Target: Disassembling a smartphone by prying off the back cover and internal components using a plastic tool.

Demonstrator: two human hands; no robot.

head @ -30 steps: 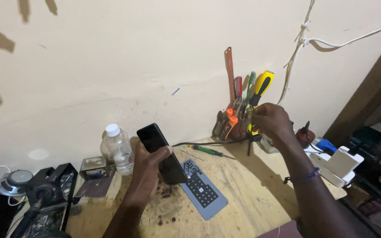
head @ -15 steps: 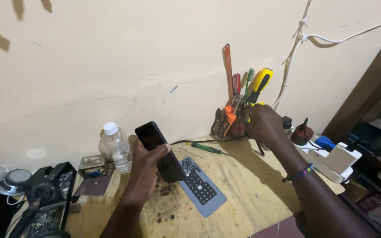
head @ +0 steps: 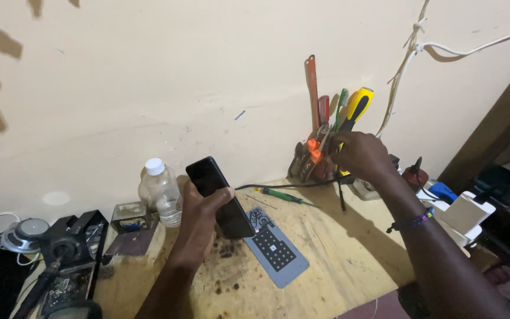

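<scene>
Left hand (head: pixel 199 221) is gripping a black phone (head: pixel 218 197), fingers wrapped round its lower half, thumb lying across the dark screen. Phone is tilting, top corner pointing toward 11 o'clock, held above the wooden bench (head: pixel 332 254) left of centre.

Right hand (head: pixel 361 156) is reaching toward 1 o'clock into the tool holder (head: pixel 314 162) standing against the wall. Fingers are curling together among the handles; which tool they are pinching cannot be told. A yellow-and-black screwdriver (head: pixel 356 106), a green-handled tool (head: pixel 342 103) and a long orange-red tool (head: pixel 312 88) are sticking up from the holder just above the knuckles.

A grey mat with a dark grid (head: pixel 273 248) is lying on the bench just below the phone, at 5 o'clock from it. A green screwdriver (head: pixel 281 195) is lying flat between phone and holder. A clear plastic bottle with a white cap (head: pixel 160 192) is standing at 9 o'clock from the phone, just beside it. White cable (head: pixel 408 53) is hanging down the wall at 2 o'clock.
</scene>
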